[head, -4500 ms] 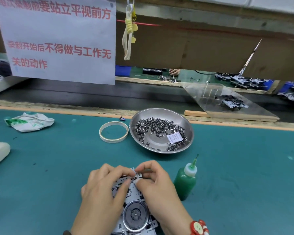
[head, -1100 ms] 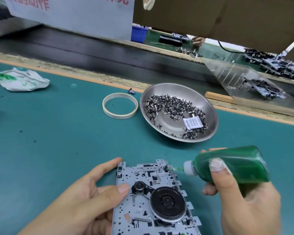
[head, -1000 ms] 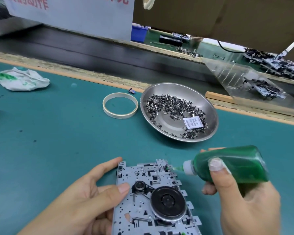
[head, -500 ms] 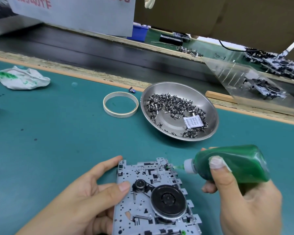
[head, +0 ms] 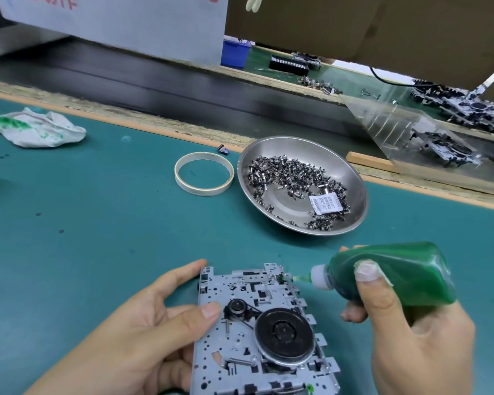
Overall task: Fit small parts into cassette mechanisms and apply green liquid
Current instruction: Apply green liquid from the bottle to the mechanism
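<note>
A grey metal cassette mechanism (head: 248, 292) with a black flywheel and belt lies at the bottom middle of the green mat. My left hand (head: 143, 340) grips its left edge, thumb on top near the small pulley. My right hand (head: 411, 334) holds a green liquid bottle (head: 405, 272) tipped on its side, nozzle pointing left. The green tip touches the mechanism's top right corner. A steel dish (head: 351, 169) beyond holds several small metal parts (head: 285, 172) and a white sachet.
A tape ring (head: 203, 173) lies left of the dish. A green-stained white rag (head: 37, 129) sits at the far left. Behind the mat's wooden edge runs a dark conveyor (head: 154, 84), with a clear guard (head: 411, 129) and more mechanisms at the right.
The bottle was standing on the mat and both hands worked on the mechanism. Now my right hand holds the bottle with its tip at the mechanism's corner. Little has moved in the last second.
</note>
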{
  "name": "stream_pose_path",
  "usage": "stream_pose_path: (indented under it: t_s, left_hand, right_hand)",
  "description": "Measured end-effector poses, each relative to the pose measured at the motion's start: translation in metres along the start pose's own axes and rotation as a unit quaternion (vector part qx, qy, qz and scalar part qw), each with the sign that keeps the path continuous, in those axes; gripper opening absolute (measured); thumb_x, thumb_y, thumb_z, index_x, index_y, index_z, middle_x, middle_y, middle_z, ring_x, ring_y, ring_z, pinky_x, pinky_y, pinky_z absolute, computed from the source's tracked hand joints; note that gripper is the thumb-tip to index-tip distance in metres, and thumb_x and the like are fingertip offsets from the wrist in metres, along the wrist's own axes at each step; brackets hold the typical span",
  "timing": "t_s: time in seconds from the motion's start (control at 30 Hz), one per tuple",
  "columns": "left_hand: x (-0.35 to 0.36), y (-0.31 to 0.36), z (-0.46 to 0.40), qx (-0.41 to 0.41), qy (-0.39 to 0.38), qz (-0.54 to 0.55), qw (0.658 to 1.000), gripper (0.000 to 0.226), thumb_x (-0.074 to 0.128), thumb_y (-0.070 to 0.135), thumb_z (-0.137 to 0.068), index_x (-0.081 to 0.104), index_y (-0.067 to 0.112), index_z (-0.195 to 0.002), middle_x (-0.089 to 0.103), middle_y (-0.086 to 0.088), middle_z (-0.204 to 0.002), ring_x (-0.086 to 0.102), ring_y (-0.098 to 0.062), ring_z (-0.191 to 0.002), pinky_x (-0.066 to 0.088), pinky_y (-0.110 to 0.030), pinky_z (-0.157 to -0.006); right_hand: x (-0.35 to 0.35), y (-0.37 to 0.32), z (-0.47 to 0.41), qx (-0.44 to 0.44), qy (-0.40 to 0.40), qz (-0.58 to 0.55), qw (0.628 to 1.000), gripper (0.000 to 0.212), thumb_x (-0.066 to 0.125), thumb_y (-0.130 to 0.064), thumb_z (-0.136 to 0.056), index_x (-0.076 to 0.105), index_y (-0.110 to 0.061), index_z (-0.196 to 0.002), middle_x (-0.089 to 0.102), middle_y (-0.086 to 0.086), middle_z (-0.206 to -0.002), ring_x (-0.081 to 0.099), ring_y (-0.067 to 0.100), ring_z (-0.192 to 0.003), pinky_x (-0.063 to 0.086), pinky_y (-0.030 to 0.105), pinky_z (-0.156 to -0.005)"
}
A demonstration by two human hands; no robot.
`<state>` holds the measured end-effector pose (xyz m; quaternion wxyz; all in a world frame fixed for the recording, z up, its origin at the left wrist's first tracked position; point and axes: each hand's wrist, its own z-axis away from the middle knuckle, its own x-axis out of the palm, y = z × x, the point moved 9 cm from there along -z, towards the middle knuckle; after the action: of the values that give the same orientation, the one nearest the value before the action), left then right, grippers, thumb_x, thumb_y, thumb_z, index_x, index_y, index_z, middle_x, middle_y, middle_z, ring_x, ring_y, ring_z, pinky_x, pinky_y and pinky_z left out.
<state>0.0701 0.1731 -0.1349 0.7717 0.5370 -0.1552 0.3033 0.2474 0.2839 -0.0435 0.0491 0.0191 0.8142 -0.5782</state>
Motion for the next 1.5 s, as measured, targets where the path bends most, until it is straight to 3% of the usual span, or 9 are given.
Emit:
stream_pose_path:
  t_s: [0.2, 0.33, 0.43, 0.57, 0.73, 1.13, 1.23, 1.4, 1.5]
  left_hand:
    - [0.0015, 0.0003, -0.0003, 0.003, -0.004, 0.006, 1.0, 0.088, 0.094, 0.02, -0.018, 0.062, 0.047, -0.096, 0.068, -0.026, -0.101, 0.047, -0.047, -0.099, 0.055, -0.041, -0.05]
    - [0.0016, 0.0011, -0.0005, 0.009, -0.008, 0.01, 1.0, 0.092, 0.095, 0.025, -0.011, 0.063, 0.047, -0.095, 0.067, -0.027, -0.101, 0.046, -0.049, -0.1, 0.055, -0.042, -0.049]
    - [0.003, 0.0021, -0.0008, 0.01, -0.014, 0.009, 1.0, 0.095, 0.095, 0.026, -0.011, 0.062, 0.047, -0.098, 0.067, -0.027, -0.101, 0.048, -0.05, -0.098, 0.054, -0.043, -0.05]
    - [0.0008, 0.0018, -0.0008, 0.006, -0.008, 0.008, 1.0, 0.096, 0.095, 0.024, -0.009, 0.061, 0.048, -0.096, 0.067, -0.028, -0.1, 0.061, -0.04, -0.066, 0.053, -0.041, -0.044]
    - [0.0031, 0.0024, -0.0004, 0.007, -0.011, 0.008, 1.0, 0.099, 0.095, 0.024, -0.009, 0.06, 0.047, -0.1, 0.067, -0.028, -0.101, 0.049, -0.049, -0.096, 0.055, -0.043, -0.049]
    - [0.0016, 0.0028, 0.0001, 0.003, -0.009, 0.003, 1.0, 0.103, 0.094, 0.025, -0.008, 0.059, 0.046, -0.102, 0.067, -0.027, -0.101, 0.049, -0.045, -0.092, 0.054, -0.039, -0.046]
    - [0.0036, 0.0028, -0.0019, 0.005, -0.011, 0.001, 1.0, 0.102, 0.094, 0.025, -0.008, 0.06, 0.046, -0.101, 0.067, -0.027, -0.1, 0.051, -0.045, -0.09, 0.054, -0.039, -0.046]
    - [0.0043, 0.0024, -0.0024, 0.004, -0.008, 0.014, 1.0, 0.094, 0.094, 0.022, -0.008, 0.065, 0.044, -0.095, 0.067, -0.03, -0.099, 0.061, -0.035, -0.058, 0.053, -0.038, -0.043]
    - [0.0046, 0.0028, -0.0015, 0.002, -0.006, 0.023, 1.0, 0.091, 0.094, 0.022, -0.008, 0.065, 0.045, -0.092, 0.067, -0.029, -0.1, 0.061, -0.033, -0.056, 0.053, -0.038, -0.043]
  right_hand:
    - [-0.0013, 0.0006, 0.0001, -0.003, 0.003, 0.009, 1.0, 0.074, 0.062, -0.078, -0.055, 0.065, -0.008, -0.08, 0.071, 0.0, -0.064, 0.055, 0.012, -0.038, 0.049, 0.027, -0.049]
    - [-0.0038, 0.0002, -0.0014, -0.014, 0.01, 0.001, 1.0, 0.053, 0.063, -0.055, -0.06, 0.063, -0.006, -0.078, 0.071, -0.008, -0.064, 0.052, 0.009, -0.036, 0.047, 0.021, -0.047]
    - [-0.0008, -0.0006, -0.0006, -0.008, 0.003, -0.009, 1.0, 0.064, 0.066, -0.065, -0.057, 0.063, -0.005, -0.08, 0.072, -0.008, -0.066, 0.052, 0.008, -0.036, 0.047, 0.018, -0.047]
    - [0.0003, -0.0012, -0.0006, -0.013, 0.0, -0.007, 1.0, 0.05, 0.062, -0.052, -0.061, 0.063, -0.006, -0.078, 0.071, -0.011, -0.065, 0.052, 0.009, -0.036, 0.047, 0.016, -0.047]
    - [-0.0012, -0.0013, -0.001, -0.011, -0.001, -0.02, 1.0, 0.053, 0.06, -0.051, -0.063, 0.061, -0.001, -0.08, 0.072, -0.006, -0.065, 0.05, 0.009, -0.036, 0.046, 0.015, -0.047]
    - [0.004, -0.0018, -0.0011, 0.001, -0.019, -0.036, 0.999, 0.047, 0.071, -0.04, -0.063, 0.062, 0.002, -0.079, 0.071, -0.002, -0.061, 0.048, 0.008, -0.035, 0.044, 0.013, -0.044]
    - [0.0053, -0.0033, -0.0005, -0.002, -0.028, -0.033, 0.999, 0.054, 0.068, -0.046, -0.06, 0.062, 0.003, -0.081, 0.071, -0.002, -0.062, 0.048, 0.008, -0.035, 0.044, 0.013, -0.045]
    - [0.0057, -0.0039, -0.001, -0.003, -0.031, -0.026, 0.999, 0.052, 0.07, -0.046, -0.061, 0.062, 0.001, -0.081, 0.072, -0.003, -0.062, 0.05, 0.008, -0.037, 0.045, 0.014, -0.044]
    - [0.0056, -0.0041, -0.0006, -0.004, -0.025, -0.028, 0.999, 0.053, 0.061, -0.05, -0.061, 0.062, -0.001, -0.081, 0.072, -0.004, -0.063, 0.05, 0.008, -0.037, 0.045, 0.014, -0.044]
